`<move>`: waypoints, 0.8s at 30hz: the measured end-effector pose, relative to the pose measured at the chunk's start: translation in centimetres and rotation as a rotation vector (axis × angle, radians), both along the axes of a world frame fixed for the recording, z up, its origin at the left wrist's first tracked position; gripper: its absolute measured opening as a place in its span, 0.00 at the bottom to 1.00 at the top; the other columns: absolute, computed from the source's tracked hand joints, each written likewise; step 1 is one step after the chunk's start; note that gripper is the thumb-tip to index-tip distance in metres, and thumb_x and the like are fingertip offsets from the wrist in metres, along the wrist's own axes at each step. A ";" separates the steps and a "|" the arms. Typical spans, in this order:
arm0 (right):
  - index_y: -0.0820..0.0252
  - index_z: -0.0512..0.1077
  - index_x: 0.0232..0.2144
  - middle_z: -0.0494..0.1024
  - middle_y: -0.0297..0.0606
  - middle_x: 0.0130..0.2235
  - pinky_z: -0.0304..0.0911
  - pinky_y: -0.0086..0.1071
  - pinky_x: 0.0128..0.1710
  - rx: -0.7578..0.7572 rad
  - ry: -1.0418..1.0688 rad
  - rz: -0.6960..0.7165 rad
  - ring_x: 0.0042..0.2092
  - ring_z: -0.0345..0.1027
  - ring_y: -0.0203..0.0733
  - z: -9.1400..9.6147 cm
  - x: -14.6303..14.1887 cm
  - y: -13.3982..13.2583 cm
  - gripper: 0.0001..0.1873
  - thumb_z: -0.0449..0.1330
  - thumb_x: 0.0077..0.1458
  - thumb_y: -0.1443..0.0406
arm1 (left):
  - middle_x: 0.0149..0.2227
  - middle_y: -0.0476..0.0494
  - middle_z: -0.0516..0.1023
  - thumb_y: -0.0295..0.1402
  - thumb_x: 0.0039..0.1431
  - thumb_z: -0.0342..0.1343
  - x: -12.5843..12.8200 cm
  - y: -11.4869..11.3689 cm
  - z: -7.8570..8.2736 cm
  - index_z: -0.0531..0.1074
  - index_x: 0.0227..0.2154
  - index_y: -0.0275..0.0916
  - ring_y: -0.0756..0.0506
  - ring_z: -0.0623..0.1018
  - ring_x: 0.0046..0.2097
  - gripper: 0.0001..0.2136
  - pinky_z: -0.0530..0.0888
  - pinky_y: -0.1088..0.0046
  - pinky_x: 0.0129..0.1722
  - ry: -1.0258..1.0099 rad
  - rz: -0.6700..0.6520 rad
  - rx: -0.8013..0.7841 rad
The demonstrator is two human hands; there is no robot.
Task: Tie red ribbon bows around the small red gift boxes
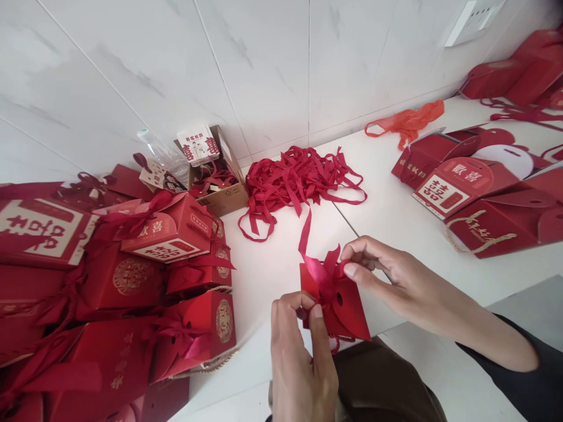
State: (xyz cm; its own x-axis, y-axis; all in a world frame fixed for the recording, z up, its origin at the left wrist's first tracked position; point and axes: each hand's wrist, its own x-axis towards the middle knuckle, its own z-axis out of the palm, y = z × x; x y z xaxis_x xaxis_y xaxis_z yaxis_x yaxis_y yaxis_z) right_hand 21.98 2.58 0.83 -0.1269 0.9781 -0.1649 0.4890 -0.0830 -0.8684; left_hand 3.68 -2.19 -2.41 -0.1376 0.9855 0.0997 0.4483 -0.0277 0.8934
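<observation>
A small red gift box stands at the white table's near edge, with a red ribbon gathered in a bow on its top. My left hand is at the box's left side, thumb and forefinger pinched at the bow's knot. On the other side my right hand pinches a loop of the same ribbon between thumb and fingertips. One ribbon tail runs up from the bow toward a tangled heap of red ribbon. A red cord shows under the box.
Finished-looking red boxes with bows are piled at the left. A cardboard box holding cards and a clear plastic bottle stand by the wall. More red boxes and an orange plastic bag lie at the right.
</observation>
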 end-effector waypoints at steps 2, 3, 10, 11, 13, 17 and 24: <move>0.49 0.72 0.44 0.79 0.33 0.41 0.65 0.35 0.39 -0.007 0.029 0.000 0.40 0.71 0.43 -0.2 0.0 0.0 0.14 0.58 0.67 0.49 | 0.36 0.49 0.71 0.34 0.72 0.50 0.2 0.0 0.0 0.68 0.40 0.45 0.47 0.70 0.37 0.03 0.67 0.71 0.39 -0.086 0.012 -0.038; 0.49 0.72 0.45 0.79 0.33 0.42 0.65 0.36 0.40 -0.017 0.038 0.006 0.42 0.71 0.43 -0.3 0.0 0.0 0.14 0.59 0.66 0.50 | 0.37 0.49 0.71 0.34 0.71 0.52 0.2 0.1 0.0 0.68 0.41 0.45 0.47 0.70 0.38 0.02 0.67 0.72 0.39 -0.143 0.017 -0.050; 0.50 0.75 0.40 0.80 0.31 0.40 0.64 0.34 0.37 -0.054 0.098 0.036 0.39 0.70 0.41 -1.2 0.2 0.2 0.13 0.58 0.67 0.50 | 0.36 0.48 0.72 0.36 0.67 0.55 -0.1 0.6 0.3 0.68 0.39 0.43 0.49 0.71 0.37 0.04 0.71 0.75 0.40 -0.579 -0.053 -0.185; 0.50 0.75 0.40 0.80 0.31 0.39 0.63 0.34 0.36 -0.051 0.103 0.032 0.39 0.70 0.41 -1.3 0.2 0.2 0.13 0.58 0.68 0.50 | 0.36 0.48 0.72 0.36 0.67 0.55 -0.1 0.6 0.3 0.68 0.39 0.42 0.49 0.70 0.37 0.04 0.71 0.76 0.39 -0.593 -0.049 -0.202; 0.49 0.75 0.40 0.79 0.30 0.38 0.63 0.33 0.35 -0.039 0.109 0.023 0.38 0.69 0.40 -1.3 0.1 0.2 0.13 0.58 0.68 0.51 | 0.35 0.49 0.71 0.36 0.67 0.56 -0.2 0.7 0.3 0.68 0.37 0.42 0.50 0.69 0.36 0.05 0.69 0.78 0.37 -0.603 -0.038 -0.221; 0.50 0.73 0.39 0.77 0.30 0.36 0.61 0.33 0.34 0.015 0.089 0.009 0.36 0.68 0.39 -1.3 0.0 0.2 0.13 0.57 0.69 0.51 | 0.33 0.49 0.69 0.41 0.67 0.57 -0.4 0.8 -0.2 0.68 0.37 0.42 0.49 0.67 0.35 0.09 0.68 0.77 0.36 -0.605 -0.050 -0.214; 0.49 0.68 0.46 0.76 0.35 0.44 0.67 0.33 0.34 0.164 -0.070 -0.003 0.42 0.71 0.43 -1.6 0.1 -0.4 0.08 0.56 0.69 0.56 | 0.41 0.46 0.74 0.41 0.66 0.58 -0.1 0.7 -0.4 0.70 0.45 0.45 0.47 0.73 0.44 0.10 0.71 0.71 0.46 -0.464 -0.058 -0.151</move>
State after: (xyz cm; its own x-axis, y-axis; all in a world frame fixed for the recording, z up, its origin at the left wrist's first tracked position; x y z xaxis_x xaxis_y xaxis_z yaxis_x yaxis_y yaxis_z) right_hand 22.13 2.15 -0.78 -0.1182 0.9929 -0.0117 0.5486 0.0555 -0.8342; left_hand 3.57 -1.53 -2.78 -0.0783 0.9916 -0.1033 0.0033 0.1039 0.9946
